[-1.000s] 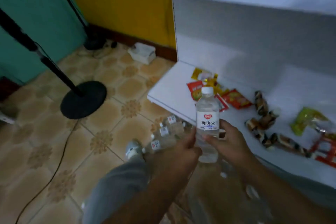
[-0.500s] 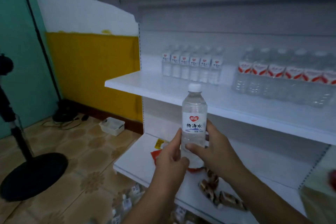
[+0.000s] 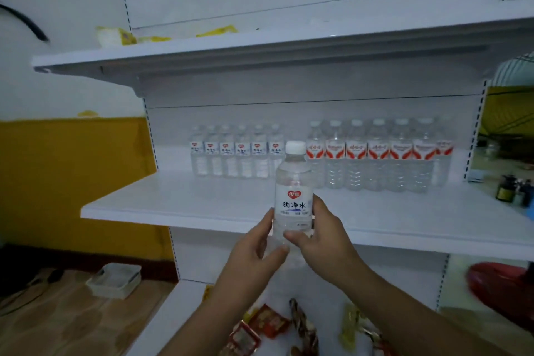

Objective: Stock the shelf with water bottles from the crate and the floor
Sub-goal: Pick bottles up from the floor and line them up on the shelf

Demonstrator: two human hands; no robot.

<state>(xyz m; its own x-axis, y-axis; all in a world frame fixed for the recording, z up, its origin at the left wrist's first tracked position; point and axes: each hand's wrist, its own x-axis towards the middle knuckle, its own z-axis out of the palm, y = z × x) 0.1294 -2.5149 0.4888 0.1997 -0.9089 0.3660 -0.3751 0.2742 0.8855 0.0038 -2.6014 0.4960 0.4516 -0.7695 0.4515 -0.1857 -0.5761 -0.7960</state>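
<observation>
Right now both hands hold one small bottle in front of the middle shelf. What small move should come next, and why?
Probably carry the bottle forward and a little left, then set it down upright in front of the small-bottle row. Its label matches that row, not the taller red-label bottles, and the shelf is bare in front of them. Both hands, left and right, grip it low, clear of the shelf edge.

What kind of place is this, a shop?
Probably a small shop: white metal shelving holds neat rows of bottled water, with snack packets on the shelf below.
</observation>
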